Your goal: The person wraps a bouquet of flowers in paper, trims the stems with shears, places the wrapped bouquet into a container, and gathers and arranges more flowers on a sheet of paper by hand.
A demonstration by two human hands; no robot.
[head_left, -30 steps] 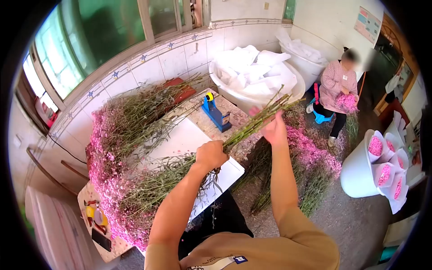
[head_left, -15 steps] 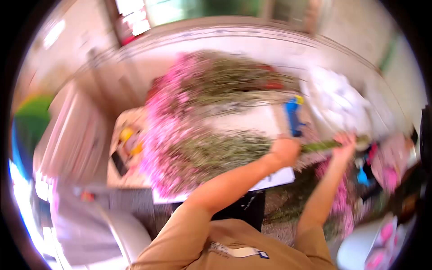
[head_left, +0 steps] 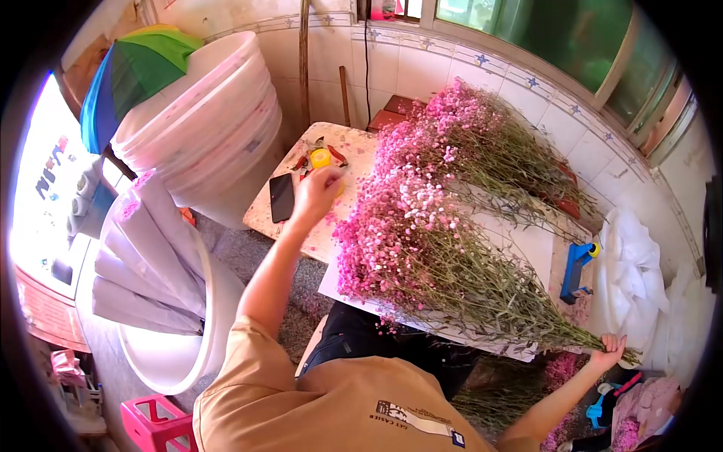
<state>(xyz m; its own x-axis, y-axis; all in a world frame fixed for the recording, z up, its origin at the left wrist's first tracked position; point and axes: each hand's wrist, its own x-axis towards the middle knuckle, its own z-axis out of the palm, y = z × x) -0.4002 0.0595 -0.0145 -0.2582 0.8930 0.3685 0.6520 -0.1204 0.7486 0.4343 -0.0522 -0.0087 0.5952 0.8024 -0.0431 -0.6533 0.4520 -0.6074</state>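
Note:
My right hand [head_left: 608, 350] is closed around the stem ends of a bunch of pink baby's breath [head_left: 452, 260] at the table's right corner. The bunch lies across white paper [head_left: 520, 237], flower heads to the left. At the table's left part, my left hand [head_left: 320, 193] has its fingers curled on a small yellow roll [head_left: 339, 188], which it mostly hides. Near this hand are another yellow roll [head_left: 321, 158], red-handled cutters [head_left: 338, 157] and a black phone [head_left: 282, 198].
A second pink bunch [head_left: 497, 135] lies at the back of the table [head_left: 260, 211]. A blue tape dispenser [head_left: 576, 273] stands at the right, beside white bags [head_left: 629, 275]. White tubs [head_left: 226, 128], a wrapped bundle in a tub [head_left: 147, 264] and a pink stool [head_left: 158, 423] are at left.
My left hand has left the bunch's stems and moved left to the small things on the table. My right hand still grips the stem ends. The view has swung left.

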